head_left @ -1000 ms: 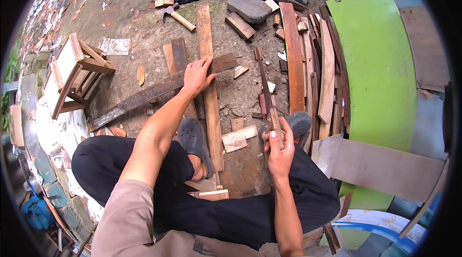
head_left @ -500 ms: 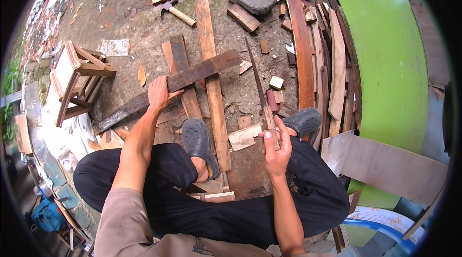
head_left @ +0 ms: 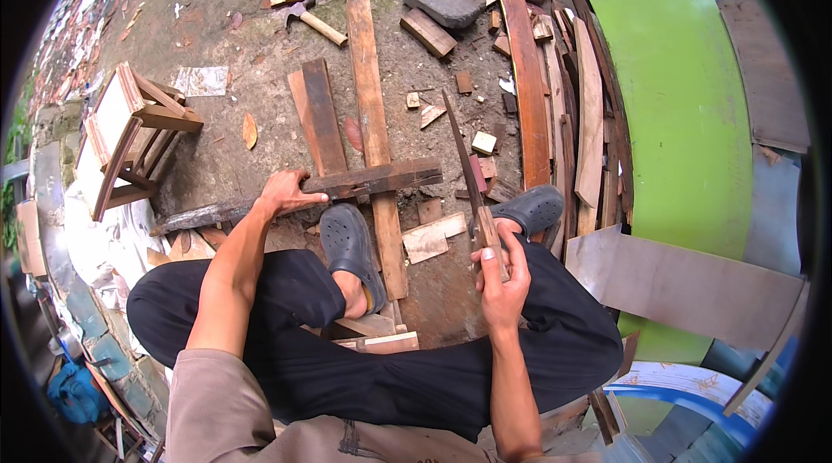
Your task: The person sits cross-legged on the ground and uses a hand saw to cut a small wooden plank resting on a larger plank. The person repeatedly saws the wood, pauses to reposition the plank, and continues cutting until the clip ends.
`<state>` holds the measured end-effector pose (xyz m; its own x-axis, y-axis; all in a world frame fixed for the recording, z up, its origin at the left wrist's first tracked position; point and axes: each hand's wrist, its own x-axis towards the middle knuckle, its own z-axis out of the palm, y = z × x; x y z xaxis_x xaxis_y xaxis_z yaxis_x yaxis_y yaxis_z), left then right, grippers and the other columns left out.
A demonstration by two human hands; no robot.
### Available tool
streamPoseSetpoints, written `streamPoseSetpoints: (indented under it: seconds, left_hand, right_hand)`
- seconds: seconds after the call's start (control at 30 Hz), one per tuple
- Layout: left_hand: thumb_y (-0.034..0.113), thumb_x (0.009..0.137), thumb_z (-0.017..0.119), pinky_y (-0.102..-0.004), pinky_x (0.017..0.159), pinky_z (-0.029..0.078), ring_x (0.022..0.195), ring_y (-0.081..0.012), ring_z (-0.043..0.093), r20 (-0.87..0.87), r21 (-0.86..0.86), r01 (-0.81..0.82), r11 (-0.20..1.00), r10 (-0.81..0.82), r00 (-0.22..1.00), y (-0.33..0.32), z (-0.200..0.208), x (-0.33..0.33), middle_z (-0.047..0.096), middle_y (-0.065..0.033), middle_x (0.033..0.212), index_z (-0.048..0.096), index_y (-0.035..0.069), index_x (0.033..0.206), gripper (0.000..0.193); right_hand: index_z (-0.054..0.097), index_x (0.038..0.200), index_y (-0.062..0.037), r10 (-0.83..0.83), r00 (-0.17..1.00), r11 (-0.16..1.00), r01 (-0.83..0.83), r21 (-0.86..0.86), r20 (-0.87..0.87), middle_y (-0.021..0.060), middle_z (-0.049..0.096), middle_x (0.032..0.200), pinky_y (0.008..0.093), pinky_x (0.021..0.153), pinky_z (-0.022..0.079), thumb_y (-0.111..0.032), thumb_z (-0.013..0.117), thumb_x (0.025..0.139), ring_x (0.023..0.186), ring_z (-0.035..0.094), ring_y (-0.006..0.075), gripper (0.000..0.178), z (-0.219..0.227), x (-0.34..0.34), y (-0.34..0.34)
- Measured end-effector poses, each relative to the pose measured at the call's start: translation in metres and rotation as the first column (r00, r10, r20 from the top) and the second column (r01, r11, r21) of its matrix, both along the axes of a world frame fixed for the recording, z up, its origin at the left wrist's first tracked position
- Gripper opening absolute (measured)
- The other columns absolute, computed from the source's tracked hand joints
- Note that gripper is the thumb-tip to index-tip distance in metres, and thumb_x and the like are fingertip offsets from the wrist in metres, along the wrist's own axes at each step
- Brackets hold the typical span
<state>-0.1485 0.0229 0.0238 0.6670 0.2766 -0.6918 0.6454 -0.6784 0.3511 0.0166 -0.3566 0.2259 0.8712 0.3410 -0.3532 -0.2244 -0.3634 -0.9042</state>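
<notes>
My left hand [head_left: 284,194] grips a long dark wooden board [head_left: 373,179] near its middle. The board lies slanted, its right end crossing over a lighter plank [head_left: 370,90] and its left end reaching toward the white cloth. In my right hand [head_left: 503,281] is a handsaw [head_left: 464,147], held by its wooden handle, the narrow dark blade pointing away from me and apart from the board. Beyond the board, a dark short plank [head_left: 321,108] lies beside a paler one. My feet, in grey clogs [head_left: 347,242], are close to the board and the planks.
A small wooden stool [head_left: 143,125] lies tipped at the left. A hammer [head_left: 316,25] and a grey stone block [head_left: 444,0] sit farther off. Several boards [head_left: 524,82] line the right side beside a green panel [head_left: 685,108]. Wood offcuts [head_left: 433,238] are scattered between my feet.
The dark board has come nearer to me and turned, its right end swinging down toward my feet. My left hand moved with it. The saw stays in my right hand, its tip slightly nearer.
</notes>
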Motion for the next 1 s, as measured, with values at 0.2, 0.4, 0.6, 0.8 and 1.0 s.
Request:
streamPoseSetpoints:
  seconds: [0.2, 0.4, 0.6, 0.8, 1.0]
  left_hand:
    - [0.087, 0.080, 0.055, -0.0520, 0.099, 0.050, 0.113, -0.0431, 0.066, 0.004, 0.185, -0.057, 0.981, 0.058, 0.998, -0.014, -0.015, -0.013, 0.071, -0.0259, 0.115, 0.057, 0.001, 0.137, 0.103]
    - [0.075, 0.088, 0.058, -0.0475, 0.113, 0.040, 0.138, -0.0339, 0.050, 0.253, 0.450, -0.097, 0.888, -0.022, 0.967, -0.040, -0.004, -0.012, 0.054, -0.0214, 0.145, 0.052, 0.006, 0.147, 0.091]
    - [0.053, 0.092, 0.065, -0.0467, 0.109, 0.043, 0.133, -0.0342, 0.054, 0.466, 0.260, -0.026, 0.965, -0.102, 0.879, -0.077, 0.004, 0.036, 0.059, -0.0168, 0.142, 0.058, 0.008, 0.141, 0.067]
    - [0.051, 0.086, 0.075, -0.0498, 0.086, 0.055, 0.105, -0.0355, 0.070, 0.338, 0.252, -0.070, 0.965, -0.020, 0.941, -0.110, 0.018, 0.063, 0.071, -0.0132, 0.119, 0.065, 0.010, 0.117, 0.053]
    - [0.039, 0.077, 0.086, -0.0484, 0.088, 0.057, 0.114, -0.0353, 0.063, 0.306, 0.358, -0.047, 0.932, -0.069, 0.950, -0.138, 0.010, 0.057, 0.067, -0.0132, 0.113, 0.058, 0.009, 0.119, 0.059]
  right_hand:
    - [0.054, 0.143, 0.0027, 0.007, 0.995, 0.998, -0.014, -0.061, -0.102, 0.0073, 0.073, 0.097, 0.0255, 0.071, 0.051, -0.017, 0.067, 0.099, 0.076, 0.062, 0.0091, 0.050, 0.018, -0.023, -0.013]
    - [0.054, 0.143, 0.0042, 0.083, 0.995, 0.993, -0.088, -0.075, -0.062, 0.0163, 0.068, 0.125, 0.0314, 0.097, 0.049, -0.015, 0.068, 0.097, 0.108, 0.064, 0.0176, 0.052, 0.046, -0.048, -0.015]
    - [0.054, 0.141, 0.0077, 0.158, 0.987, 0.986, -0.155, -0.058, 0.040, 0.0197, 0.065, 0.133, 0.0341, 0.107, 0.045, -0.012, 0.066, 0.097, 0.123, 0.061, 0.0231, 0.050, 0.050, -0.062, -0.019]
    - [0.056, 0.141, 0.0063, 0.175, 0.981, 0.979, -0.165, -0.120, 0.083, 0.0197, 0.065, 0.134, 0.0336, 0.106, 0.045, -0.014, 0.066, 0.097, 0.122, 0.062, 0.0226, 0.049, 0.055, -0.066, -0.030]
    - [0.058, 0.139, 0.0050, 0.151, 0.988, 0.981, -0.151, -0.122, -0.009, 0.0198, 0.069, 0.127, 0.0321, 0.100, 0.049, -0.015, 0.066, 0.096, 0.114, 0.066, 0.0216, 0.049, 0.064, -0.077, -0.035]
